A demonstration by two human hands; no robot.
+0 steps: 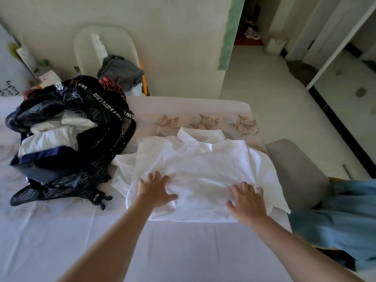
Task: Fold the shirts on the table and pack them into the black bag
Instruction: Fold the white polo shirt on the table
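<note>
Pale walls and a tiled floor frame the scene, and up front a tabletop [61,231] under a light cloth with a floral band along its far edge. Centre stage, a white shirt [195,171] lies collar away from the camera, sides already turned in, a sleeve edge poking out on the left. Both hands are flat on its near half: the left hand [156,190] has fingers spread and straight, pressing the fabric, with a small ridge of cloth bunched by the thumb. Same story for the right hand [247,202], fingers splayed, palm down near the shirt's right edge, gripping nothing. Over on the left of the tabletop sits the black bag [85,119], patterned with white lettering on its straps, mouth gaping open, white folded garments [53,135] showing inside. It sits just beside the shirt, nearly touching the sleeve. Behind the bag, a white chair [85,43] carries a grey garment [122,72]. Off to the right, a grey chair [295,169] and some blue cloth [341,220].
</note>
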